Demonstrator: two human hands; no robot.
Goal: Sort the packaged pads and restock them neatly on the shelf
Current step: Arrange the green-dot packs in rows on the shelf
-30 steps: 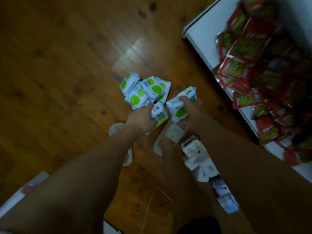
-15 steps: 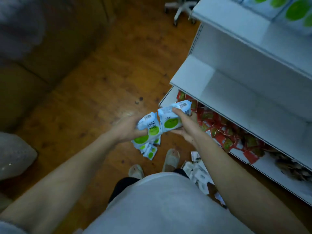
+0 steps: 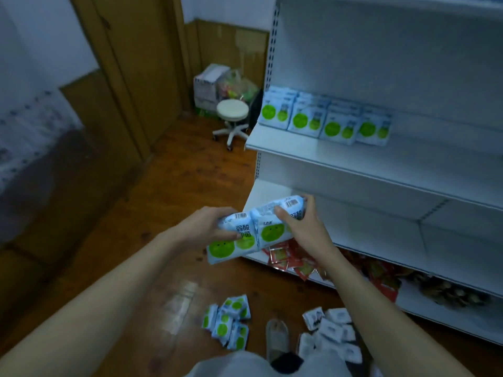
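both hands held a bunch of green-dot pad packs (image 3: 246, 231) in front of the white shelf unit (image 3: 381, 164), at about the level of its bare middle shelf. left hand (image 3: 206, 227) wrapped the left end of the bunch, thumb on the front face, fingers curled behind. right hand (image 3: 304, 227) clamped the right end, thumb over the top pack, fingers around the back. looked like three or so packs pressed side by side, exact count unclear.

packs seemed light, soft and squashy, with glossy film wrap, so probably slippery against each other. the middle pack was held only by squeeze from both ends; it could likely slide out if pressure eased. better hold judged to be palms flat on the two end faces, or a hand underneath.

a row of matching packs (image 3: 324, 121) stood upright on the upper shelf, with free space to its right. more green-dot packs (image 3: 228, 322) lay loose on the wooden floor (image 3: 163, 186), beside a pile of white packs (image 3: 332, 336). red sachets (image 3: 294, 257) filled the bottom shelf.
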